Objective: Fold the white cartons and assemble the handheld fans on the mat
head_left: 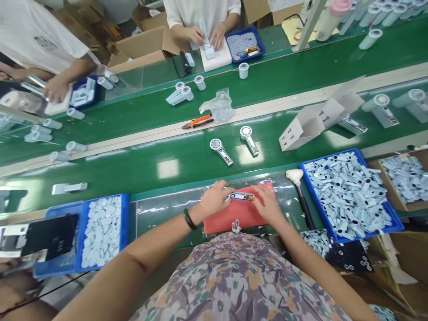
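Left hand point(214, 198) and right hand point(267, 205) both grasping a small handheld fan point(241, 196), left closed around the round head end, right pinching the handle end. Fan lies crosswise over a red pad point(234, 218), which sits on a clear plastic sheet point(167, 209); whether it touches the pad cannot be told. Handle face black and white with a yellowish strip, any lettering too small to read. Dark band point(189, 219) on left wrist.

Right of the pad, a black-handled tool with a whitish head point(296, 178), then a blue tray point(327, 157) heaped with pale blue handle parts point(347, 196). Left of the pad, a second blue tray point(125, 223) packed with pale blue oval pieces point(102, 232).

On the green conveyor belt point(187, 178), two more fans point(220, 150) lie side by side, near a white cardboard box point(317, 118), open, its small dark printed marks unreadable. Orange-handled pliers point(197, 121) and a clear plastic bag point(219, 106) lie on the belt's far side.

Across the belt, a co-worker's hands point(207, 38) hold a pale blue part upright on a white foam pad point(214, 60); a second co-worker's hand point(55, 87) works at far left. No brand legible anywhere
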`<state>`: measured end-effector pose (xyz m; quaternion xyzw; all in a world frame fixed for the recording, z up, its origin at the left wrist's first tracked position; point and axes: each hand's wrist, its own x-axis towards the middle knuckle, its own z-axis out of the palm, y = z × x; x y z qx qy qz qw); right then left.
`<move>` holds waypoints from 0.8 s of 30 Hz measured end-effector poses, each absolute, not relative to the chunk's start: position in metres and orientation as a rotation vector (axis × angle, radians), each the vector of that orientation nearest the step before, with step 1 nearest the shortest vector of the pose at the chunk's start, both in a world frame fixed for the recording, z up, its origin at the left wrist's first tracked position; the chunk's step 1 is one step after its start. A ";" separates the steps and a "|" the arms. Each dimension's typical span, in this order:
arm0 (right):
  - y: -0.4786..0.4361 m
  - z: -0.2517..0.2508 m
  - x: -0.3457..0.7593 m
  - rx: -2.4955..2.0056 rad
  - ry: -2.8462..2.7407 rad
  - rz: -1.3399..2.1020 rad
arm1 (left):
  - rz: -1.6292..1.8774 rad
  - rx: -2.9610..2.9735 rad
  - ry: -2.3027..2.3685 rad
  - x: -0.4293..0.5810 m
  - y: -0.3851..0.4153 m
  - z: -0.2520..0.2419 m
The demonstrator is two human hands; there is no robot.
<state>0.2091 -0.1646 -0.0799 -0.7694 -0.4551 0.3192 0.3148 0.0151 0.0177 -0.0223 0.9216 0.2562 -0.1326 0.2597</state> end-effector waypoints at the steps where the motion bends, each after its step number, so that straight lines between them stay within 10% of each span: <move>1: -0.161 -0.081 0.200 -2.019 -1.261 0.885 | -0.295 2.515 0.670 0.016 0.000 -0.032; 24: -0.161 -0.095 0.181 -2.011 -1.433 1.109 | -0.151 2.487 0.610 0.022 -0.038 -0.072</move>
